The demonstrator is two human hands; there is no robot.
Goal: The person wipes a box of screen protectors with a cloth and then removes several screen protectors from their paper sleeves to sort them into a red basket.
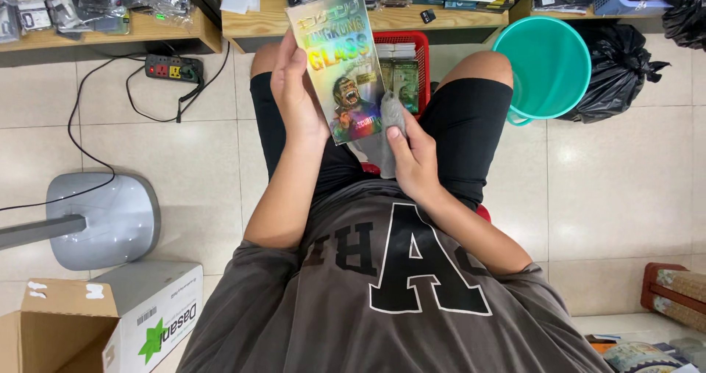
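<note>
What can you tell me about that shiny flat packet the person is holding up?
The flat packet is a slim rectangle with a glossy, rainbow-sheen front showing a roaring ape picture. It looks like printed card or foil. The left hand grips its left edge, holding it upright and slightly tilted above the lap; the right hand touches its lower right corner.

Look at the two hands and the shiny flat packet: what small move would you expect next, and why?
Probably the right hand brings its grey cloth across the holographic packet. The left hand already holds the packet upright by its left edge, face showing, and the cloth touches its lower right corner, so a short wipe looks likeliest.
</note>
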